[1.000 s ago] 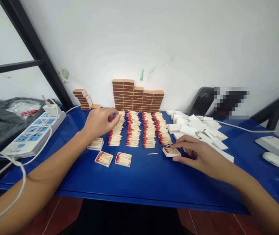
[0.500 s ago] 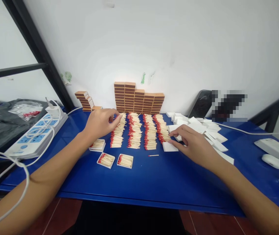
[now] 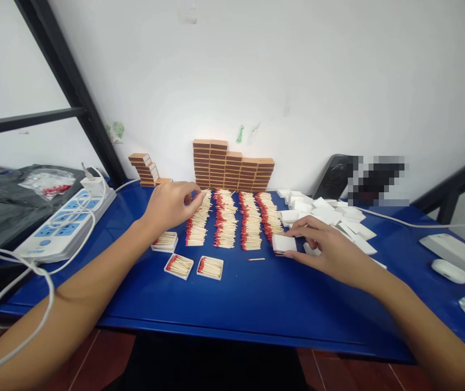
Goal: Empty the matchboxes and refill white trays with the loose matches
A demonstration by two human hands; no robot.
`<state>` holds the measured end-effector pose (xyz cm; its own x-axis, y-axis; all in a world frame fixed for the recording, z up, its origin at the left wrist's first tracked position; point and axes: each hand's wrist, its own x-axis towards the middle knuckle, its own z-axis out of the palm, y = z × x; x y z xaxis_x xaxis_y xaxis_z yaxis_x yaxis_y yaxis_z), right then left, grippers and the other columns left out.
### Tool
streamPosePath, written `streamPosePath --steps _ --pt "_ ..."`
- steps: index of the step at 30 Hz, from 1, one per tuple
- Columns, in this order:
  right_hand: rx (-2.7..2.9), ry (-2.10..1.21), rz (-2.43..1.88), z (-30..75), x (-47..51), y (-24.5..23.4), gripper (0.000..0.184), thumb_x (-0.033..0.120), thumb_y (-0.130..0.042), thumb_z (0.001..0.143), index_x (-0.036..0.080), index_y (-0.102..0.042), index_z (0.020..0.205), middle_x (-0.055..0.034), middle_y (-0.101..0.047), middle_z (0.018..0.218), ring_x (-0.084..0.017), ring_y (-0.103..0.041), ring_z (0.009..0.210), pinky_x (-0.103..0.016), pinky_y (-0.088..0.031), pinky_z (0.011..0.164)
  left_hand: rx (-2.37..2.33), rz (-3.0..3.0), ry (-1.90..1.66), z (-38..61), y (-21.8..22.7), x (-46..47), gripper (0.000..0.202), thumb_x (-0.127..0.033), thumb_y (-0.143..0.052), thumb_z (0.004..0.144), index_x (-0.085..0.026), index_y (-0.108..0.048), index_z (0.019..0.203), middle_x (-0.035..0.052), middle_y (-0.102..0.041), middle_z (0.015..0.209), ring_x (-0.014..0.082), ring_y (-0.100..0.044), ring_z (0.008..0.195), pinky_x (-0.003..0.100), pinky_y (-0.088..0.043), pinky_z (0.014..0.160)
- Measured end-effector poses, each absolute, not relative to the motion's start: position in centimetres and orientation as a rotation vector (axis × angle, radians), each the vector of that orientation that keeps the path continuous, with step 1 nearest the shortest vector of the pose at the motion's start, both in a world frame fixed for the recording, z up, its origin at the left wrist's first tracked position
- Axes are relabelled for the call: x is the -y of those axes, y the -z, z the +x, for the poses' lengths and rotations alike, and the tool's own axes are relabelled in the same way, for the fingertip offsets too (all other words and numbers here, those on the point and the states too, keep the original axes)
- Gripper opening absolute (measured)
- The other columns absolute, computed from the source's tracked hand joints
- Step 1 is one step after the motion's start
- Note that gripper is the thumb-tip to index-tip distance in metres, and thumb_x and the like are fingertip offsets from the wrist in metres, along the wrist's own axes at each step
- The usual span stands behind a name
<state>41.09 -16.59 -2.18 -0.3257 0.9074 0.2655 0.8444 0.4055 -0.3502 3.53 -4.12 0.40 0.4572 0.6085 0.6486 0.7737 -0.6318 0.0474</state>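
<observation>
At the far end of the leftmost row of red-headed matches (image 3: pixel 196 225), my left hand (image 3: pixel 172 203) has its thumb and index finger curled closed around a few matches. My right hand (image 3: pixel 318 241) pinches a small white matchbox tray (image 3: pixel 284 243) between thumb and fingers, its flat bottom facing up. It is tilted over the near end of the rightmost match row (image 3: pixel 268 214). Two more match rows (image 3: pixel 225 220) lie between. One loose match (image 3: pixel 256 259) rests in front. Two open trays filled with matches (image 3: pixel 178 266) sit nearby on the left, beside a small stack of filled trays (image 3: pixel 164 242).
Stacked brown matchboxes (image 3: pixel 224 168) stand against the wall, with a smaller stack (image 3: pixel 143 169) at the left. White trays (image 3: pixel 330 214) are heaped at right. A power strip (image 3: pixel 63 222) with looped white cables is at left; a black phone (image 3: pixel 335 176) leans on the wall.
My right hand has gripped the white tray and lifted its near side a little over the match row. My left hand stays in place. The view has shifted slightly.
</observation>
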Motion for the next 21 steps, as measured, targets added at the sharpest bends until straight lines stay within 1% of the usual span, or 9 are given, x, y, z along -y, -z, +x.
streamPosePath --steps 4,6,9,11,12,14,16,19,21 --pt "2.145 -0.153 -1.51 41.8 16.7 1.9 0.047 0.068 -0.066 0.094 0.027 -0.079 0.114 -0.0094 -0.067 0.113 -0.017 -0.055 0.065 -0.038 -0.052 0.062 1.231 -2.432 0.936 3.5 -0.6 4.2 0.031 -0.042 -0.058 0.099 -0.022 -0.079 0.089 0.0036 -0.073 0.07 0.0222 -0.069 0.069 0.033 -0.045 0.067" --pt "2.086 -0.069 -1.538 42.8 17.1 1.7 0.05 0.069 -0.065 0.094 0.025 -0.078 0.114 -0.0099 -0.068 0.111 -0.017 -0.053 0.064 -0.039 -0.051 0.064 1.237 -2.427 0.94 3.5 -0.8 4.1 0.031 -0.041 -0.058 0.099 -0.021 -0.079 0.089 0.0035 -0.073 0.07 0.0222 -0.07 0.069 0.034 -0.046 0.068" --pt "1.944 0.205 -1.675 45.4 17.8 1.2 0.054 0.071 -0.062 0.096 0.021 -0.077 0.111 -0.0131 -0.068 0.11 -0.019 -0.055 0.066 -0.042 -0.05 0.069 1.224 -2.422 0.958 3.3 -0.8 4.0 0.03 -0.041 -0.058 0.099 -0.021 -0.079 0.091 0.003 -0.074 0.069 0.0216 -0.07 0.067 0.033 -0.045 0.067" --pt "1.854 0.368 -1.777 47.3 18.2 1.1 0.056 0.072 -0.06 0.096 0.02 -0.076 0.107 -0.0146 -0.066 0.102 -0.023 -0.059 0.069 -0.046 -0.049 0.07 1.209 -2.417 0.973 3.2 -0.8 3.9 0.03 -0.041 -0.059 0.099 -0.02 -0.08 0.092 0.0024 -0.073 0.069 0.021 -0.07 0.065 0.033 -0.044 0.066" --pt "1.84 0.399 -1.804 48.0 18.4 1.2 0.055 0.072 -0.06 0.096 0.02 -0.076 0.106 -0.0146 -0.064 0.098 -0.025 -0.06 0.069 -0.047 -0.048 0.07 1.201 -2.416 0.978 3.2 -0.8 3.9 0.03 -0.041 -0.059 0.099 -0.02 -0.08 0.093 0.0023 -0.073 0.068 0.0209 -0.07 0.065 0.033 -0.044 0.065" --pt "1.858 0.377 -1.786 48.8 18.7 1.3 0.051 0.07 -0.059 0.096 0.023 -0.076 0.107 -0.0146 -0.063 0.094 -0.028 -0.06 0.07 -0.048 -0.047 0.069 1.188 -2.417 0.98 3.2 -0.7 3.9 0.03 -0.041 -0.059 0.099 -0.02 -0.08 0.093 0.0024 -0.074 0.069 0.0213 -0.07 0.066 0.033 -0.044 0.065" --pt "1.866 0.327 -1.733 48.1 19.1 1.4 0.042 0.063 -0.061 0.097 0.025 -0.075 0.11 -0.0146 -0.064 0.097 -0.028 -0.06 0.07 -0.049 -0.048 0.07 1.186 -2.419 0.973 3.3 -0.7 3.9 0.03 -0.041 -0.059 0.099 -0.021 -0.079 0.093 0.0024 -0.074 0.069 0.0216 -0.07 0.067 0.034 -0.044 0.065" --pt "1.915 0.188 -1.657 45.3 19.6 1.7 0.031 0.053 -0.063 0.099 0.027 -0.074 0.114 -0.0121 -0.067 0.103 -0.024 -0.057 0.068 -0.045 -0.049 0.069 1.19 -2.421 0.978 3.3 -0.6 3.9 0.029 -0.041 -0.059 0.099 -0.021 -0.079 0.093 0.0025 -0.074 0.069 0.0216 -0.07 0.067 0.033 -0.044 0.066" --pt "2.024 0.052 -1.598 43.1 19.8 2.0 0.028 0.051 -0.066 0.099 0.029 -0.074 0.113 -0.0088 -0.067 0.104 -0.021 -0.056 0.067 -0.041 -0.05 0.068 1.2 -2.421 0.975 3.2 -0.6 3.8 0.028 -0.041 -0.059 0.099 -0.022 -0.079 0.093 0.0026 -0.074 0.07 0.0217 -0.071 0.068 0.033 -0.044 0.066"
